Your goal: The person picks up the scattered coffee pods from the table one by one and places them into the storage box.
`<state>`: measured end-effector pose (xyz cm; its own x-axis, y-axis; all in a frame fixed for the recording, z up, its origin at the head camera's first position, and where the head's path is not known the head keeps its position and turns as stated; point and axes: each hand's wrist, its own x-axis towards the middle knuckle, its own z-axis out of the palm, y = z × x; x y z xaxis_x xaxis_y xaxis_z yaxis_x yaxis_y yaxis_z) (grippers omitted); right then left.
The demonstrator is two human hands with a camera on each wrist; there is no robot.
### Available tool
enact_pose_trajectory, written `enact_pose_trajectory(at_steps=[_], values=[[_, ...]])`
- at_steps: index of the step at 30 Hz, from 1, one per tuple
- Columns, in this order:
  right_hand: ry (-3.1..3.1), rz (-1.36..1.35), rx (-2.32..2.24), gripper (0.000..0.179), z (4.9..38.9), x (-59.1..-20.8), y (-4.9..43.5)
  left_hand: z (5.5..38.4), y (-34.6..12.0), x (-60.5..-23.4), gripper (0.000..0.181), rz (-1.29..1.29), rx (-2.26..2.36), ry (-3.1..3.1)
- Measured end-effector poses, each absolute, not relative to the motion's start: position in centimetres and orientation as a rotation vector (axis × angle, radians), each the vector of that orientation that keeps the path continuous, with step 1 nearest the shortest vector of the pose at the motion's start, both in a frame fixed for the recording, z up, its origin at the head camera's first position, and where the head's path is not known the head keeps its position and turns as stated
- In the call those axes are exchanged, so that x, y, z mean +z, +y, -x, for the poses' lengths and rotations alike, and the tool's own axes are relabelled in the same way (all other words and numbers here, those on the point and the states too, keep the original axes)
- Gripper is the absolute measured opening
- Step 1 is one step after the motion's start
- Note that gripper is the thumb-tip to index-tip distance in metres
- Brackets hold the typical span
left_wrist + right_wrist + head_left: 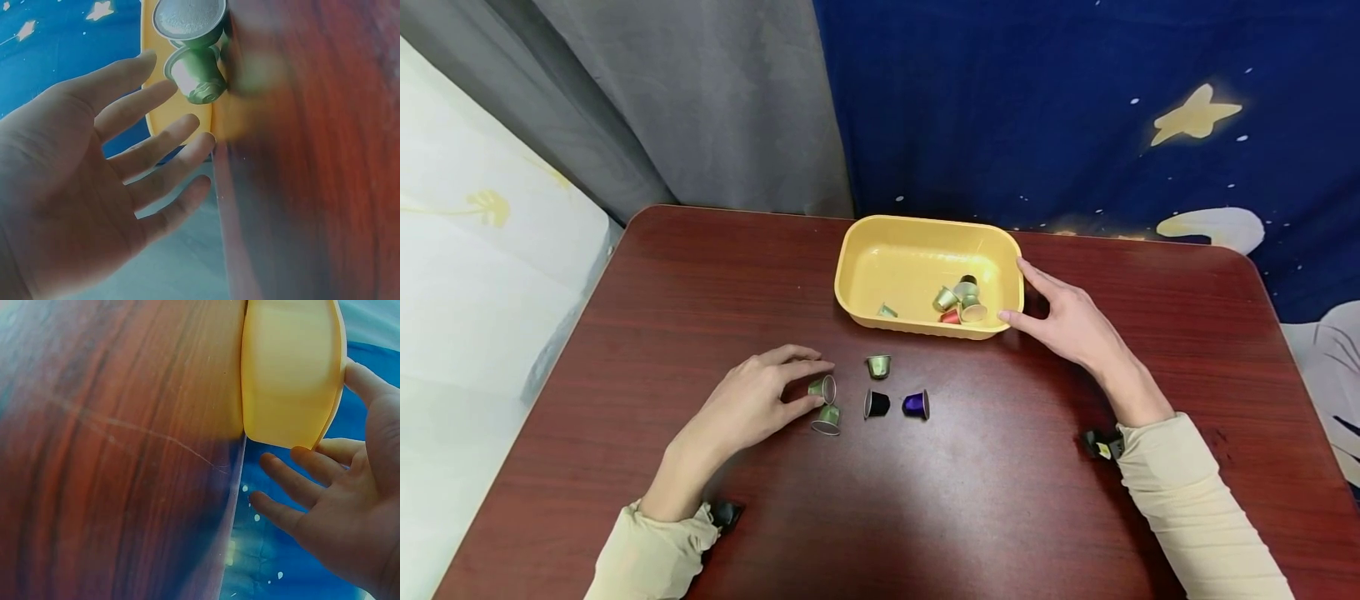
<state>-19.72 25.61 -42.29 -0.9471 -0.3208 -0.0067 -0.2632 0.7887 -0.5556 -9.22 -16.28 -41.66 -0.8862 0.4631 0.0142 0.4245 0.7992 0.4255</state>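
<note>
Beside two green coffee capsules is my left hand [748, 400], thumb and index finger on either side of the upper capsule [817, 390]. The lower green capsule [827, 417] lies right below it. In the left wrist view the fingers are spread, with the index fingertip at a green capsule [199, 75]. My right hand [1071, 321] touches the right end of a yellow bin [891, 267], thumb at the front corner of the rim and index finger farther back. In the right wrist view its fingers are loosely extended by the bin's outer wall [284, 381].
Between the left hand and the bin lie a light green capsule [878, 367], a black one [877, 404] and a purple one [916, 405]. Several capsules, including a red one [951, 317], are inside the bin. Curtains [1000, 108] hang behind the reddish-brown table [1000, 500].
</note>
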Motion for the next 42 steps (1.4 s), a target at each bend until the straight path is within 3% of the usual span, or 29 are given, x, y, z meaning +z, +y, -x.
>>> enact_pose_trajectory(at_steps=[18,42], values=[[2.847,0.436,-0.898,0.086,19.62,-42.22,25.62,9.01,-15.7,-42.37,0.035,-0.713,0.621,2.886],[2.797,0.429,-0.994,0.085,19.73,-42.38,25.51,9.42,-15.33,-42.51,0.041,-0.711,0.626,2.912]])
